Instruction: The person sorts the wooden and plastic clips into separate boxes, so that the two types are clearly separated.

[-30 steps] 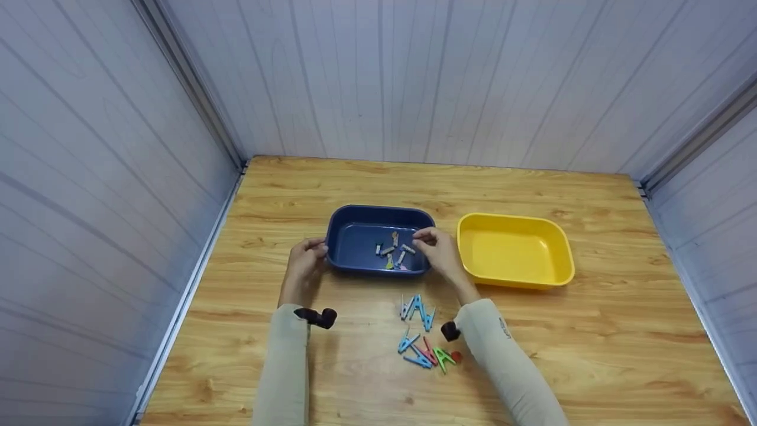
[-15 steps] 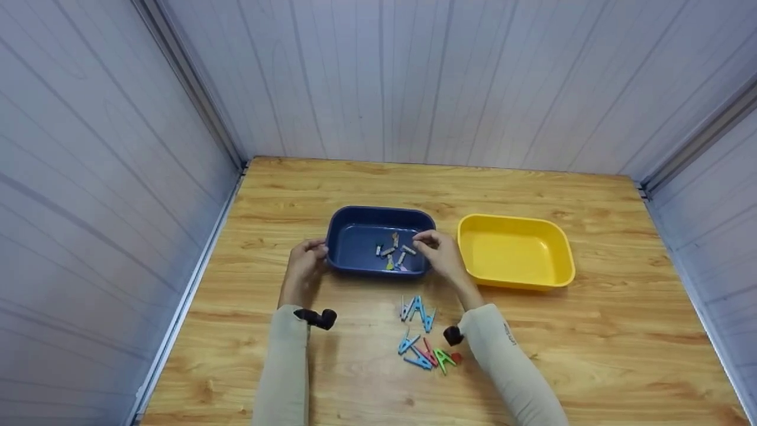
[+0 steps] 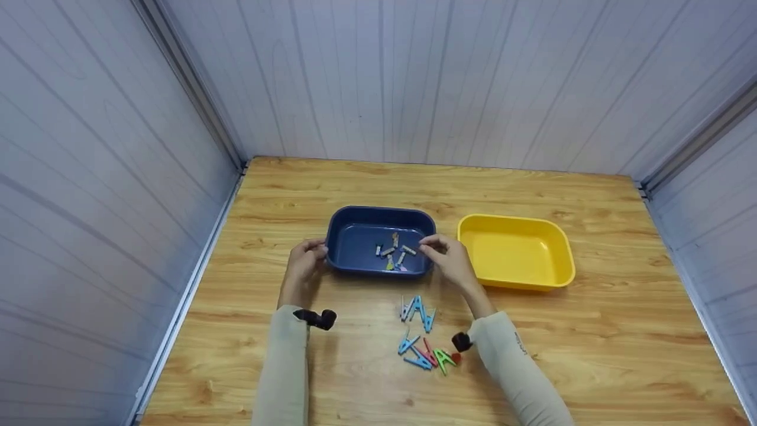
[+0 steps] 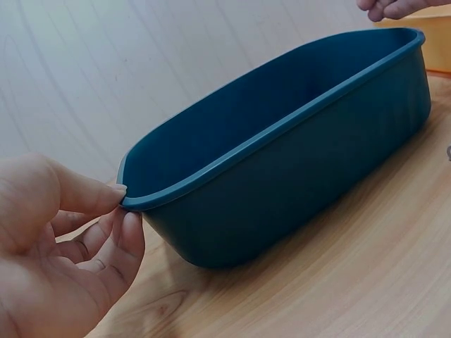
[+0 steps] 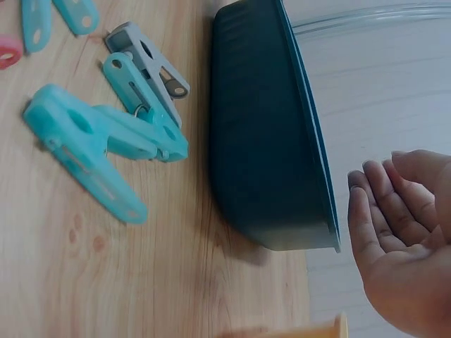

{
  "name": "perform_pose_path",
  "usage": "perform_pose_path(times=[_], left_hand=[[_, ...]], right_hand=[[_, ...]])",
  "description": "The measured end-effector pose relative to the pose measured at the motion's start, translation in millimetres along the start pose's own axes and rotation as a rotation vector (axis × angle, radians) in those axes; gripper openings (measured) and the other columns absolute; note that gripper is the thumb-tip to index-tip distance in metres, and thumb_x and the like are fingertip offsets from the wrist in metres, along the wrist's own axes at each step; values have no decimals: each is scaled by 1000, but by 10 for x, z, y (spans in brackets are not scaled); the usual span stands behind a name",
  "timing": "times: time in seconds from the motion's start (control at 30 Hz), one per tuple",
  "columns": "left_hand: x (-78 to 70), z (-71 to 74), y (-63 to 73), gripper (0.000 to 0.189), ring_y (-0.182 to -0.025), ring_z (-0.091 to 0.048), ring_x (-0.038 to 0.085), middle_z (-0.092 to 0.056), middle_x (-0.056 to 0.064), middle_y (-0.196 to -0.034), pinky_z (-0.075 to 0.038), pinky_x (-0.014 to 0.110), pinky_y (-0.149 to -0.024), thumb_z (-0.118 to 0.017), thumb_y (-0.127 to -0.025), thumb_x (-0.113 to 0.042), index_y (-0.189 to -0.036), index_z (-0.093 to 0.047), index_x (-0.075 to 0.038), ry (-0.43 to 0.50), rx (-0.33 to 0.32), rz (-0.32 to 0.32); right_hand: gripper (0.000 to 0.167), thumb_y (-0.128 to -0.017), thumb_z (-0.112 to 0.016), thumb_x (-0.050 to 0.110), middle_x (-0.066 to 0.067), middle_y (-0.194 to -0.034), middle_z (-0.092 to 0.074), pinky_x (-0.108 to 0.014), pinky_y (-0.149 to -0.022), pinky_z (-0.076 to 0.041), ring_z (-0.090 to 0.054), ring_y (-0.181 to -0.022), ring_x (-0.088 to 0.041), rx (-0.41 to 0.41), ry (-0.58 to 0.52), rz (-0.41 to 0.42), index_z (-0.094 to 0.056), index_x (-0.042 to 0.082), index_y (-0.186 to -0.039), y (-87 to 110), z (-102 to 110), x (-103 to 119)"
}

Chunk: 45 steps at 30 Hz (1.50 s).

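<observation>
My left hand (image 3: 303, 261) pinches the left rim of a dark blue plastic basin (image 3: 355, 239) between thumb and fingers, which the left wrist view shows close up. By the basin's right end is my right hand (image 3: 452, 260); in the right wrist view its fingers (image 5: 380, 204) are loosely bent with nothing between them, beside the rim. Several small wooden clips (image 3: 408, 250), some with coloured ornaments, lie scattered on the basin floor towards the right. In front of the basin lie several plastic clothespins (image 3: 417, 306), blue, grey, red and green.
A yellow plastic basin (image 3: 514, 251) stands just right of the blue one on the wooden table (image 3: 621, 307). A small red piece (image 3: 456, 358) lies next to the green clothespin (image 3: 443, 360). White panel walls (image 3: 408, 77) enclose the table at the back and sides.
My right hand has drawn back slightly to the right, from over the blue basin's right end to its rim. The left hand and both basins stay where they were.
</observation>
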<state>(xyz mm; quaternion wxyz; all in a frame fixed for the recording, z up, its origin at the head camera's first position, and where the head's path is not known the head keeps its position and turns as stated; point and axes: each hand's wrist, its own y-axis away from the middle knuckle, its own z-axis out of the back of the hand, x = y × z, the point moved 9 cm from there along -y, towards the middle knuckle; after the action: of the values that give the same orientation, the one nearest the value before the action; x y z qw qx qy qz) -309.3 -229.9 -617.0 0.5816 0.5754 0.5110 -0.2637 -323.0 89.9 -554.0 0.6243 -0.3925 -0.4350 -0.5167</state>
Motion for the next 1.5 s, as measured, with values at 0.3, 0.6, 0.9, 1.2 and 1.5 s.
perform_pose_path(times=[0.3,0.6,0.9,1.2,1.5], left_hand=[[157,61,-157,26,-82,-61,19,-58,8,-93,-54,32,-71,-56,-86,7,-112,-58,5,112,57,-16],[109,25,-86,29,-85,-59,19,-56,9,-98,-52,31,-74,-55,-88,4,-117,-54,5,79,33,-9],[144,41,-123,27,-86,-59,17,-58,6,-100,-52,30,-75,-55,-90,1,-118,-55,2,56,33,30],[35,-26,0,33,-83,-58,18,-56,11,-102,-50,30,-73,-52,-91,6,-124,-52,8,38,20,48],[246,77,-252,28,-81,-58,14,-55,5,-98,-52,28,-72,-54,-90,2,-118,-54,2,53,26,32]], right_hand=[[22,-92,-62,10,-17,-102,-67,-19,-76,-47,-57,-88,-15,59,-36,-19,-66,-5,-108,192,109,256],[20,-91,-66,22,-7,-100,-69,-23,-80,-50,-59,-90,-18,57,-17,-2,-69,8,-104,195,133,-21],[23,-91,-65,19,-12,-102,-69,-19,-78,-50,-61,-90,-17,90,-14,5,-69,3,-106,324,145,-84],[22,-92,-63,11,-20,-107,-68,-21,-80,-51,-64,-93,-22,154,-23,-28,-66,-4,-108,584,176,112],[23,-91,-64,11,-19,-107,-68,-21,-81,-52,-64,-94,-19,191,-31,-16,-65,-5,-108,713,155,23]])
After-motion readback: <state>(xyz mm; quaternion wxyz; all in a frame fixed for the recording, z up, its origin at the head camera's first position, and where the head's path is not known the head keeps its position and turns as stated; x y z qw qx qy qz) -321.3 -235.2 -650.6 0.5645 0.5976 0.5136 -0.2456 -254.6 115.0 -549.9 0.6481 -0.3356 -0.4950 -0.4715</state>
